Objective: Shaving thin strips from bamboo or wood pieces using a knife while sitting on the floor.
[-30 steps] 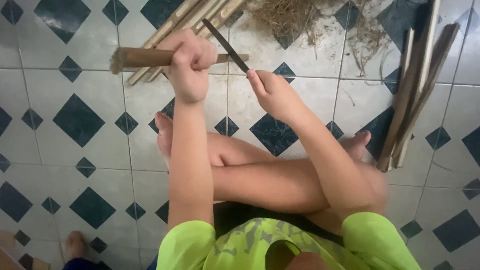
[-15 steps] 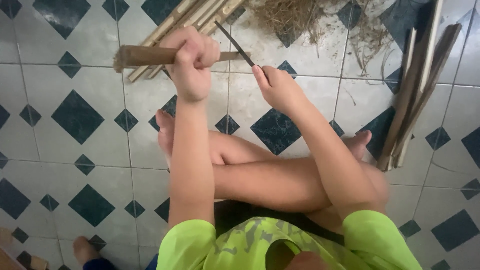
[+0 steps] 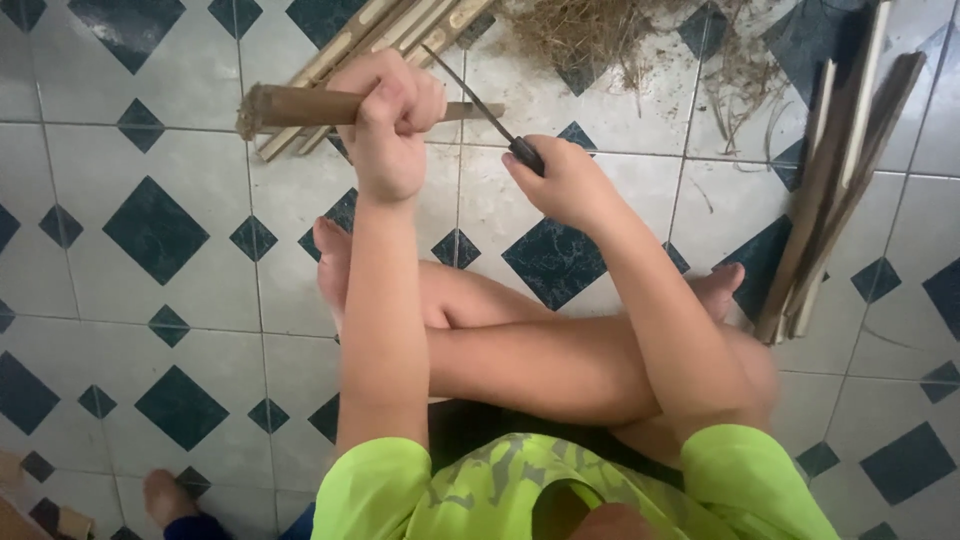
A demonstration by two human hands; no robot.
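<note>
From the head cam I see the left hand (image 3: 392, 120) clenched around a bamboo piece (image 3: 300, 104) at about 11 o'clock, held roughly level above the floor, its cut end pointing to 9 o'clock and its thinner end poking out past the fist toward 3 o'clock. The right hand (image 3: 565, 185) is closed on the dark handle of a knife (image 3: 480, 105), with the blade angled up toward 11 o'clock and its edge meeting the thin end of the bamboo just right of the left fist. The hands sit close together but not touching. The person sits cross-legged on a white tiled floor (image 3: 150, 300) with dark blue diamonds, crossed legs (image 3: 520, 350) below the hands, in a lime green shirt (image 3: 560, 490). Split bamboo slats (image 3: 380, 40) lie on the floor at 12 o'clock behind the left hand, a pile of dry fibre shavings (image 3: 600, 30) at 1 o'clock, more dark bamboo strips (image 3: 830, 190) at 3 o'clock. Another person's foot (image 3: 165, 495) shows at 7 o'clock
</note>
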